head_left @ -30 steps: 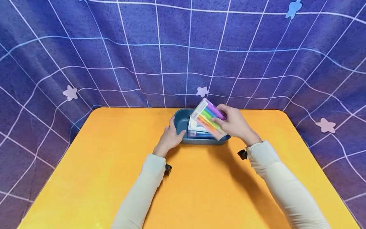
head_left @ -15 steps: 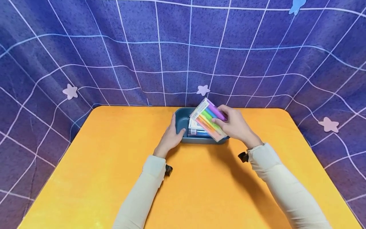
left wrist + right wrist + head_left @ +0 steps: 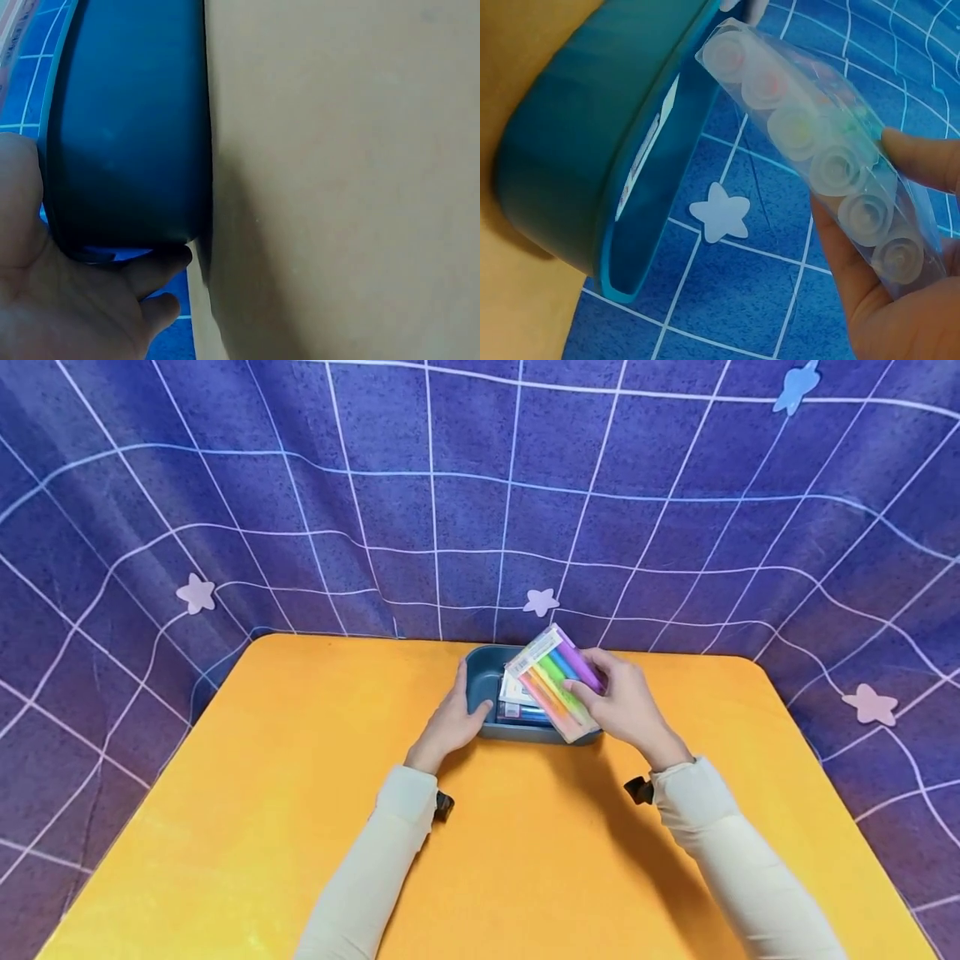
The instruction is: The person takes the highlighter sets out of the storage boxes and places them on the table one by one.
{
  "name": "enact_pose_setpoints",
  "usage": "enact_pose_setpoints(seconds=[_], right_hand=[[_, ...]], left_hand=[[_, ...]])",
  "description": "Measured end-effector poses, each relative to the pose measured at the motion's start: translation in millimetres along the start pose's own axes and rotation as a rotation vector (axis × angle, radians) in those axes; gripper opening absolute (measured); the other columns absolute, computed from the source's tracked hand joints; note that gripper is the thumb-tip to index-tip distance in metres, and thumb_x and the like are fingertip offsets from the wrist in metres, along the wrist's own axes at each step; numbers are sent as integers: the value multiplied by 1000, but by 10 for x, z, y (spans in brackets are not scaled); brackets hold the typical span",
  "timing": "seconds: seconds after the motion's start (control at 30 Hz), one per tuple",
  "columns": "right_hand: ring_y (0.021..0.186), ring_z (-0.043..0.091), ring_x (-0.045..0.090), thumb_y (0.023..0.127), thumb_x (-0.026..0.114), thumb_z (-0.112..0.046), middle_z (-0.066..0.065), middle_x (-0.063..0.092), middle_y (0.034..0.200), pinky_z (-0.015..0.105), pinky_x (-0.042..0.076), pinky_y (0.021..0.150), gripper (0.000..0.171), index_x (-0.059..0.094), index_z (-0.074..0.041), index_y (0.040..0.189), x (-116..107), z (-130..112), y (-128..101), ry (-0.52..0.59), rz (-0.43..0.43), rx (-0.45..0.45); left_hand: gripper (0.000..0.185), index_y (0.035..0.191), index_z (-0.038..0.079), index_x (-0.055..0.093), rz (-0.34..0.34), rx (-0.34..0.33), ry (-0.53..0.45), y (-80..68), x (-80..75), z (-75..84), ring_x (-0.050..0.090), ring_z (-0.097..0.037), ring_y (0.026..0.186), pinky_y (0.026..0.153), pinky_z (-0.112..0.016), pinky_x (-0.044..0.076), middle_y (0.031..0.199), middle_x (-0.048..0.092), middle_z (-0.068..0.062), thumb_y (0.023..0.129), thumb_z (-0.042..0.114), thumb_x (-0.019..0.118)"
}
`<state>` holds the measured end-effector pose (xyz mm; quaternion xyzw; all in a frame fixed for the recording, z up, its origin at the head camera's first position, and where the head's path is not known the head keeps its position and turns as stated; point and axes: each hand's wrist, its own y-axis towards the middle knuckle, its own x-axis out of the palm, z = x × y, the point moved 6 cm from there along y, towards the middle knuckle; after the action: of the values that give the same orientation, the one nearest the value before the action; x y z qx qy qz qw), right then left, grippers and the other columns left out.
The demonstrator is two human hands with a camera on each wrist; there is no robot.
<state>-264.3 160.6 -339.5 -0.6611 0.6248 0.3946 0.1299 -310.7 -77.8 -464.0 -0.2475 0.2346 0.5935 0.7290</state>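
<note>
A dark teal bin (image 3: 483, 683) with rounded ends stands at the far side of the table. My left hand (image 3: 450, 718) holds its left end, thumb over the rim and fingers along the outside. Above the bin's right part, my right hand (image 3: 630, 710) pinches a clear pack of rainbow-coloured highlighters (image 3: 553, 685), tilted, with thumb on top. In the right wrist view the round ends of the highlighters (image 3: 836, 169) face the camera, apart from the bin wall (image 3: 562, 157). Inside the bin lie a white packet (image 3: 514, 692) and a blue packet (image 3: 517, 714), partly hidden by the pack.
The orange-yellow table (image 3: 300, 777) extends in front and to both sides. A blue curtain (image 3: 390, 510) with white grid lines and stars hangs right behind the bin. Black wrist cameras (image 3: 444, 807) sit under both cuffs.
The head view shifts slightly, moving the whole scene a little right. The highlighter pack stays over the bin, its near end slightly lower; both hands keep their hold.
</note>
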Motion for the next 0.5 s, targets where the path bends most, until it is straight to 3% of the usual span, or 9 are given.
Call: enact_pose_setpoints(seconds=[0.5], right_hand=[[70, 21, 56, 88, 76, -12, 10, 67, 87, 26, 45, 58, 25, 67, -9, 112, 70, -57, -158, 29, 36, -7]], left_hand=[[90, 162, 26, -13, 1, 15, -17, -16, -4, 22, 23, -32, 156, 126, -54, 24, 172, 10, -6, 103, 37, 53]])
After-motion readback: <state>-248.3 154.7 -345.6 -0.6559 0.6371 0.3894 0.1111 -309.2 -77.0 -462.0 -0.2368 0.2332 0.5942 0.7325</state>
